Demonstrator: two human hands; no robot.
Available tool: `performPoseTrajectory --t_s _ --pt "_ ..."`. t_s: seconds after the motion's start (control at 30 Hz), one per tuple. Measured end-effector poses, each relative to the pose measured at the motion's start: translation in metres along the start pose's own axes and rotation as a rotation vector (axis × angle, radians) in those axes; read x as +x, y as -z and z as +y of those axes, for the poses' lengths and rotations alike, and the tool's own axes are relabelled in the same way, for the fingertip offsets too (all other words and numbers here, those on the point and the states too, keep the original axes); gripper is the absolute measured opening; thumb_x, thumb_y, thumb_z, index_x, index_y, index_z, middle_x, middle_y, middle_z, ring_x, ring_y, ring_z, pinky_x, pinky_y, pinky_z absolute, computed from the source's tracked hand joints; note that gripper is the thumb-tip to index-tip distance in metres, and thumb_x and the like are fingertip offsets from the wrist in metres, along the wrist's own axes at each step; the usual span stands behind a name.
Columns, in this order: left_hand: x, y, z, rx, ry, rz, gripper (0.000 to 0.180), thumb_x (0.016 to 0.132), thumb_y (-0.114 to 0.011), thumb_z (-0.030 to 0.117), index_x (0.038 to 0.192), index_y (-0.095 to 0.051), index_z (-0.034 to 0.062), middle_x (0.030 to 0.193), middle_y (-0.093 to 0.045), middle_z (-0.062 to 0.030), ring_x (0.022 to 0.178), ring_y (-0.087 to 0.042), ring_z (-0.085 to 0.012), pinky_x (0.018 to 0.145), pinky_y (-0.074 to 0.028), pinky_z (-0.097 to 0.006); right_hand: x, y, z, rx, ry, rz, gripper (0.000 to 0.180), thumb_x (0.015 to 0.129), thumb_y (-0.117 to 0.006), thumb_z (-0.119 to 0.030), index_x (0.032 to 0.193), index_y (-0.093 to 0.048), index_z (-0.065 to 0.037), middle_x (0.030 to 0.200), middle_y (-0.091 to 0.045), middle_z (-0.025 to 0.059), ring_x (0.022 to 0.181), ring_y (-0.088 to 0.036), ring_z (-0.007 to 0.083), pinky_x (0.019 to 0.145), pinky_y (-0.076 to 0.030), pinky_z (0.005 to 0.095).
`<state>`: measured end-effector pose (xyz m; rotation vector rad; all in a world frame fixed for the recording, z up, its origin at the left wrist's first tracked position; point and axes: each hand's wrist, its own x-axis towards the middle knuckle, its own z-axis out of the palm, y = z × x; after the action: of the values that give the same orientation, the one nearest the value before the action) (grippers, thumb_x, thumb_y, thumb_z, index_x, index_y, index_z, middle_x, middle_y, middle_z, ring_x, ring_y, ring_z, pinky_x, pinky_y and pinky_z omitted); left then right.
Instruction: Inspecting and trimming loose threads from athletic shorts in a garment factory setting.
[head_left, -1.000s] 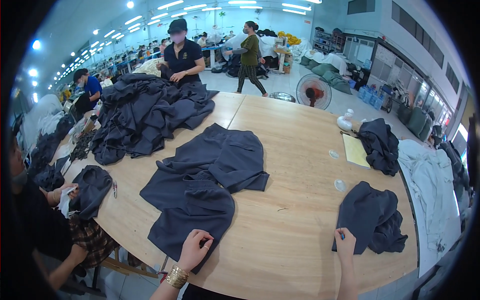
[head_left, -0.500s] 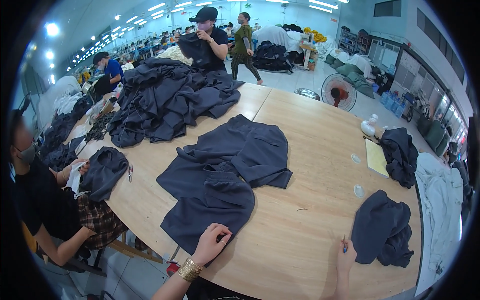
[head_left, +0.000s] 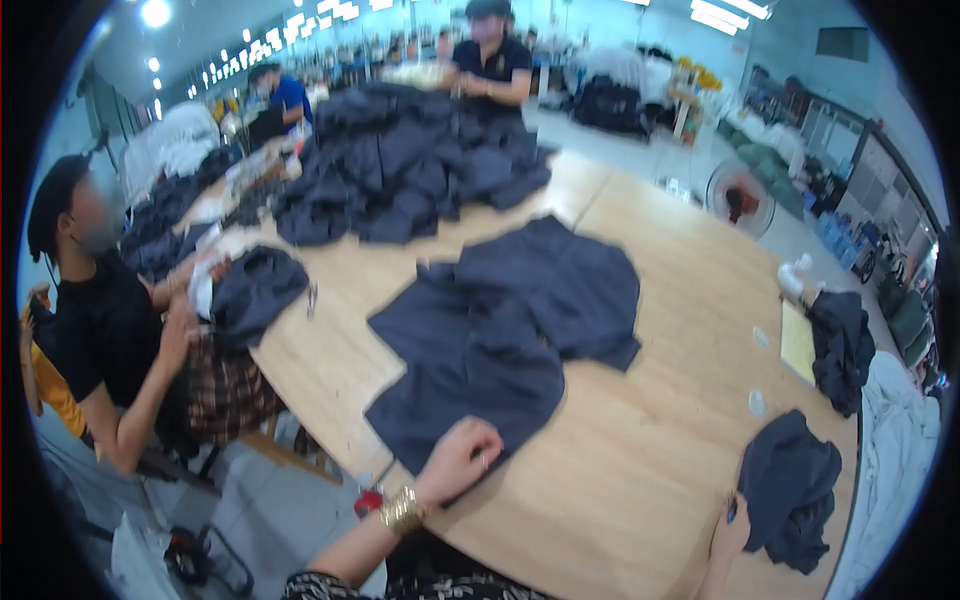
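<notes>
My left hand (head_left: 462,462), wearing a ring and gold bangles, rests with curled fingers on the lower leg of the dark navy shorts (head_left: 480,385). Whatever its fingertips may pinch is hidden. Beyond and partly against these lie more dark navy shorts (head_left: 560,280), spread on the table. At the right, my right hand (head_left: 727,535) is closed around small thread snips (head_left: 731,512); a bit of blue shows between the fingers, tips pointing away from me. It sits beside a crumpled dark garment (head_left: 790,480).
A big heap of dark garments (head_left: 400,160) covers the table's far left. A seated co-worker (head_left: 110,300) handles a dark garment (head_left: 255,290) there; another person (head_left: 490,70) stands behind the heap. Yellow paper (head_left: 797,342) and a dark bundle (head_left: 842,345) lie at the right edge.
My view has swung left, so the table and garments sit further right in the picture. The standing person has lowered the dark garment held up before. Both my hands keep their places.
</notes>
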<state>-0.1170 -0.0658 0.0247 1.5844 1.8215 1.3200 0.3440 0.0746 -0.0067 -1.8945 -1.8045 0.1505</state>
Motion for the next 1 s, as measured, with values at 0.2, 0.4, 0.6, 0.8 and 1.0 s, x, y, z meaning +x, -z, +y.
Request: performPoseTrajectory --t_s 0.2,0.4,0.6,0.8,1.0 --pt "0.004 0.036 -0.002 0.098 0.039 0.113 0.006 0.081 -0.063 0.004 0.087 -0.061 0.0032 0.089 -0.057 -0.0063 0.077 -0.059 -0.0185 0.063 -0.048 -0.026 0.001 0.031 -0.024 0.028 -0.041 -0.041 0.025 0.09 -0.055 -0.011 0.112 -0.057 -0.002 0.105 -0.064 0.0149 0.095 -0.062 0.0265 0.082 -0.046 0.0323" --pt "0.025 0.053 -0.008 0.144 0.033 0.172 0.008 0.081 -0.063 0.005 0.088 -0.062 0.0047 0.089 -0.058 -0.0047 0.074 -0.059 -0.0148 0.061 -0.046 -0.025 -0.018 0.031 -0.028 0.161 -0.021 0.005 0.022 0.089 -0.057 -0.009 0.107 -0.058 0.003 0.103 -0.065 0.0148 0.093 -0.063 0.0226 0.082 -0.046 0.029" --pt "0.051 0.054 0.012 0.129 -0.019 0.184 0.008 0.08 -0.064 0.005 0.088 -0.062 0.0052 0.089 -0.058 -0.005 0.074 -0.059 -0.0153 0.06 -0.046 -0.025 -0.029 0.037 -0.031 0.147 0.046 0.032 0.019 0.089 -0.057 -0.01 0.1 -0.06 0.005 0.095 -0.065 0.0161 0.087 -0.063 0.0249 0.077 -0.047 0.0301" --pt "0.102 0.034 0.005 0.215 -0.158 0.118 0.017 0.08 -0.063 0.01 0.097 -0.059 0.0058 0.098 -0.057 -0.0086 0.098 -0.052 -0.0268 0.085 -0.043 -0.034 -0.027 0.035 -0.043 0.166 0.124 0.07 0.016 0.087 -0.059 -0.01 0.093 -0.06 0.005 0.084 -0.062 0.017 0.075 -0.061 0.028 0.07 -0.046 0.0325" --pt "0.169 0.03 -0.035 0.669 -0.32 0.042 0.026 0.079 -0.066 0.022 0.1 -0.057 0.0078 0.103 -0.057 -0.0089 0.104 -0.051 -0.0298 0.086 -0.042 -0.036 -0.018 0.04 -0.084 0.268 0.173 -0.019 0.015 0.086 -0.059 -0.009 0.09 -0.061 0.005 0.071 -0.057 0.0144 0.062 -0.052 0.0228 0.061 -0.042 0.0299"
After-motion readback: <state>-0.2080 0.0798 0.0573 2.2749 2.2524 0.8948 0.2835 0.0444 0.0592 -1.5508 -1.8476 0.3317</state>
